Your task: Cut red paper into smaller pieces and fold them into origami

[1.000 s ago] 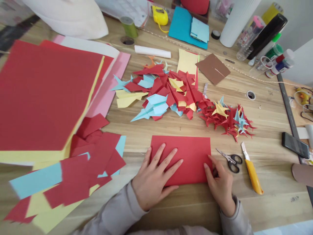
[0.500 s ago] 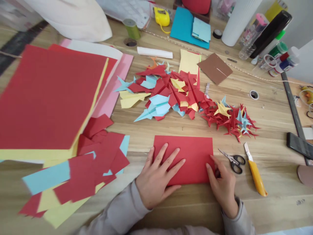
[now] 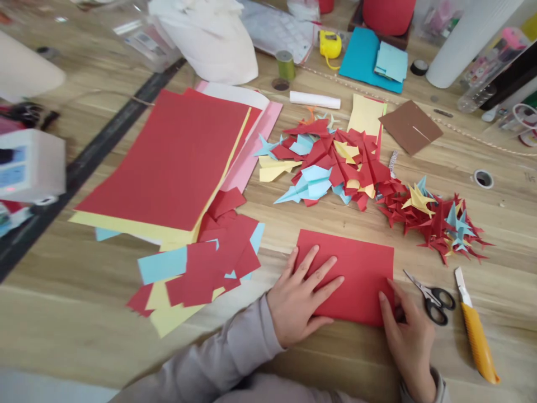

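Note:
A red sheet of paper [image 3: 356, 280] lies flat on the table in front of me. My left hand [image 3: 300, 302] rests on its left part, fingers spread and palm down. At the right edge of the sheet, my right hand [image 3: 406, 327] has its thumb and index finger on the paper, with the other fingers curled under. Black-handled scissors [image 3: 436, 299] lie just right of that hand, blades partly apart. Farther right is a yellow utility knife [image 3: 478, 336] with its blade out.
Folded paper planes [image 3: 323, 162] and small pointed paper shapes [image 3: 436, 218] are heaped beyond the sheet. To the left lie large coloured sheets [image 3: 168, 162] and loose cut pieces [image 3: 205, 268]. A brown paper square [image 3: 411, 127] and a tape measure [image 3: 330, 45] sit farther back.
The view has swung left, so everything appears shifted to the right and a white box at the left edge now shows. Both hands keep nearly the same place on the red sheet.

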